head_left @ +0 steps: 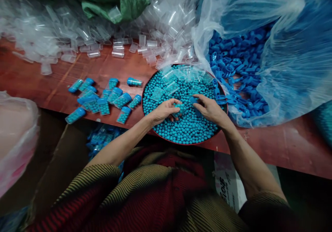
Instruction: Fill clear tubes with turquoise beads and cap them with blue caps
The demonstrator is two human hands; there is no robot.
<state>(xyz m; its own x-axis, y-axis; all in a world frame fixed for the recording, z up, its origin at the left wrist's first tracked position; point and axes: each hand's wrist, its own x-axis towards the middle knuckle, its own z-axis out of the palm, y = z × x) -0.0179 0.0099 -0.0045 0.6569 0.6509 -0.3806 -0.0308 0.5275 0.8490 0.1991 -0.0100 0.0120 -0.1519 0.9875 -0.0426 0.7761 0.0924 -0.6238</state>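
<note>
My left hand (166,111) is closed around a small clear plastic tube (177,109) filled with turquoise balls. It is held low over a round red-rimmed tray (181,143) full of loose turquoise balls (178,130). Just to the right, my right hand (209,110) pinches a blue plastic cap (193,100), partly hidden by the fingers and a little blurred. The cap and the tube are apart. Several empty clear tubes (171,87) lie on the balls at the tray's far side.
Filled, capped tubes (114,95) lie scattered left of the tray. Behind them spreads a heap of empty clear tubes (171,20), beside a green sack (116,0). An open plastic bag (290,52) with blue caps (238,59) stands right. More filled tubes (102,138) lie below the table edge.
</note>
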